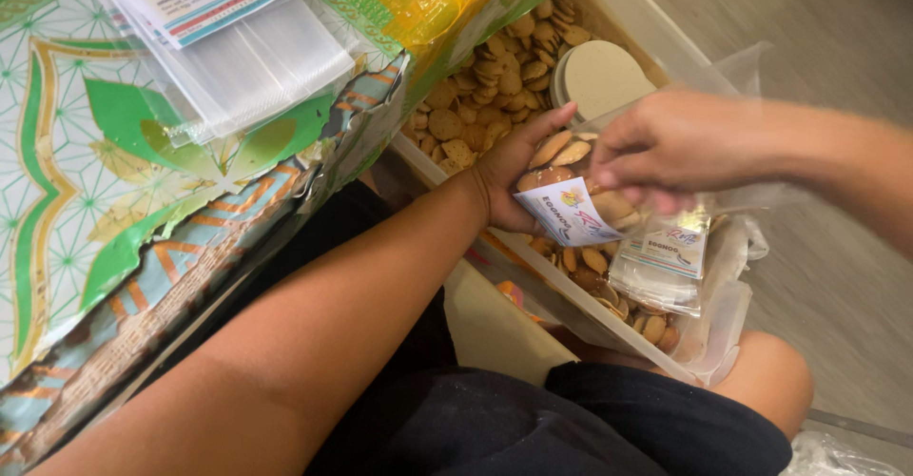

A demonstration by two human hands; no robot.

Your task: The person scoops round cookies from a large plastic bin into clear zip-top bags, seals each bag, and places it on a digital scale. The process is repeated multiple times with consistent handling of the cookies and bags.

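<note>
Clear bag (571, 186) of small oval cookies, held at centre frame above the tray (533, 276), partly filled, mouth apparently open under the fingers at 3 o'clock. Cupped from the 9 o'clock side by the left hand (509, 181), fingers curled round the bag's back. Pinched at the top edge by the right hand (680, 143), fingertips pressed together on the plastic; whether a cookie sits between them, cannot tell. Printed label (568, 214) already on the bag's front. At 5 o'clock, filled and labelled bags (661, 272) lying finished in the tray. At 12 o'clock, a heap of loose cookies (495, 77) left to pack, with a round beige lid (599, 77) beside it. At 10 o'clock, a stack of empty clear bags (257, 58) on the patterned table (95, 191). By appearance, packing partway: several bags done, many cookies remaining.
</note>
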